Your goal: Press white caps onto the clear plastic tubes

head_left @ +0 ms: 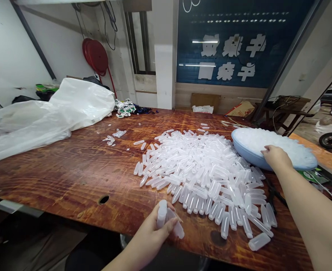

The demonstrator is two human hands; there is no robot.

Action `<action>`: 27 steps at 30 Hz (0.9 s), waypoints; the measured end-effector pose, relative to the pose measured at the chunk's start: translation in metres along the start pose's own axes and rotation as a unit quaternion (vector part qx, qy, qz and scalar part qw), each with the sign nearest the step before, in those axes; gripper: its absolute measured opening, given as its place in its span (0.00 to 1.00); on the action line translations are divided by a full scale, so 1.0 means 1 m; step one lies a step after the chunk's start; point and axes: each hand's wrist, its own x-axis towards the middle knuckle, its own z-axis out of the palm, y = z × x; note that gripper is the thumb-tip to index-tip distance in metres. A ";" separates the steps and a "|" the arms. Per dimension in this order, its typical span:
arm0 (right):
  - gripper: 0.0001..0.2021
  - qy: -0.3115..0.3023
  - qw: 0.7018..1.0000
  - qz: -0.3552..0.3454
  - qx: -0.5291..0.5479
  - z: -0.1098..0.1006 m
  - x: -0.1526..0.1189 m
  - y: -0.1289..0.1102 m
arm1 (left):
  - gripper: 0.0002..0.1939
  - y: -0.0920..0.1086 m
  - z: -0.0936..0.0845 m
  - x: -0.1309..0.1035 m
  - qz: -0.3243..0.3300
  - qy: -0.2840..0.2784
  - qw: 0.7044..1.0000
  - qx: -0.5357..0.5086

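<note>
My left hand [151, 231] is closed around a few translucent plastic tubes [162, 213] at the table's front edge. One of them stands upright against the fingers, and another slants down past the thumb. To the right, my right hand [277, 156] reaches to the near side of a light blue basin [249, 152]. Its fingers are pinched together at the heaped whitish plastic pieces [281, 142] inside; what they grip, if anything, is too small to make out. Between my hands spreads a large heap of similar translucent tubes [200, 158], with several lined up along its near edge.
The brown wooden table [78, 173] has a round hole [104, 199] near its front edge. A white plastic sheet [78, 98] covers the left side. Small plastic scraps [109, 140] lie left of the heap, and white-and-green parts [125, 108] sit at the back.
</note>
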 end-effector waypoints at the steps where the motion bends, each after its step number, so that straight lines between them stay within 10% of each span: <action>1: 0.16 -0.005 1.000 0.024 -0.006 -0.003 0.000 -0.006 | 0.27 -0.001 0.000 -0.001 -0.016 0.010 1.000 -0.013; 5: 0.20 -0.021 0.998 0.064 0.015 -0.016 -0.018 -0.048 | 0.28 -0.001 0.002 -0.003 -0.078 0.051 0.993 -0.074; 9: 0.15 -0.095 0.987 0.015 0.131 -0.022 -0.100 -0.115 | 0.23 -0.001 0.013 -0.003 -0.086 0.033 0.982 -0.164; 14: 0.11 -0.163 0.872 -0.304 0.348 -0.032 -0.245 -0.179 | 0.20 -0.001 0.025 -0.005 -0.098 0.003 0.958 -0.269; 24: 0.14 -0.099 0.832 -0.450 0.310 -0.034 -0.286 -0.165 | 0.17 -0.008 0.021 -0.022 -0.117 -0.016 0.953 -0.278; 27: 0.09 -0.144 0.868 -0.338 0.334 -0.033 -0.297 -0.166 | 0.18 -0.007 0.024 -0.027 -0.080 -0.005 0.970 -0.231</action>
